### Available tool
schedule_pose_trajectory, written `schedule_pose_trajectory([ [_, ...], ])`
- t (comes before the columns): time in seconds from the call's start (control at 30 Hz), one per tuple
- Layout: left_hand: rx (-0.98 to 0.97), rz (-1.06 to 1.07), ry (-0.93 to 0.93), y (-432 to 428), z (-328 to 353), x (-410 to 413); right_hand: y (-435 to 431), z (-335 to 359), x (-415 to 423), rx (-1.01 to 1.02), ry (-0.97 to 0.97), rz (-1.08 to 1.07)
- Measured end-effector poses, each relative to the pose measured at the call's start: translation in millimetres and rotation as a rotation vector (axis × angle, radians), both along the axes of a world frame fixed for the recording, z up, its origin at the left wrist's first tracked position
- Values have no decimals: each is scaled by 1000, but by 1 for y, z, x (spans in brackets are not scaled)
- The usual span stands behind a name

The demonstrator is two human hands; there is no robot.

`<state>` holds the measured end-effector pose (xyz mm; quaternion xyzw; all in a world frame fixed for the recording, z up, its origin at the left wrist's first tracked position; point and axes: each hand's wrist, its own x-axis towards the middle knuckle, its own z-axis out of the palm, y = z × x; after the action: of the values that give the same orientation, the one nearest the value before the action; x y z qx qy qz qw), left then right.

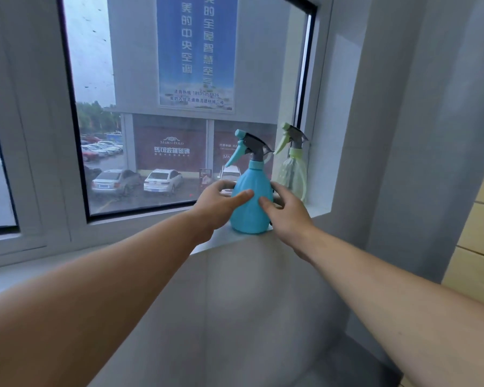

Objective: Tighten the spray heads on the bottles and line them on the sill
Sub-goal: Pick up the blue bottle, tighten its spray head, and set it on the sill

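A blue spray bottle (pixel 250 208) with a blue-and-grey spray head (pixel 249 145) stands upright on the white window sill (pixel 224 241), its nozzle pointing left. My left hand (pixel 215 203) wraps its left side, thumb on the front. My right hand (pixel 287 212) wraps its right side, thumb on the front. A translucent pale green spray bottle (pixel 294 171) with a green-and-grey head stands upright on the sill just behind and to the right, in the corner by the window frame, apart from both hands.
The window pane (pixel 151 135) with its dark frame runs right behind the bottles. A grey wall (pixel 389 135) closes off the sill's right end. The sill stretches away to the left. Below it is a light grey tiled wall.
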<state>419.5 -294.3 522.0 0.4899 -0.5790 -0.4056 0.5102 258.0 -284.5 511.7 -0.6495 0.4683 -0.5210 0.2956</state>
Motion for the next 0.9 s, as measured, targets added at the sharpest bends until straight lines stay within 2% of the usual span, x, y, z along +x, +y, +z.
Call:
schedule_pose_trajectory([
  [0.43, -98, 112, -55, -11, -6, -1, -17, -7, 9, -28, 41, -71],
  [0.7, -77, 124, -33, -12, -7, -4, -18, -10, 4, 8, 46, -59],
  [0.9, -79, 191, -93, 1, -8, -2, -5, -3, -8, -13, 91, -113],
])
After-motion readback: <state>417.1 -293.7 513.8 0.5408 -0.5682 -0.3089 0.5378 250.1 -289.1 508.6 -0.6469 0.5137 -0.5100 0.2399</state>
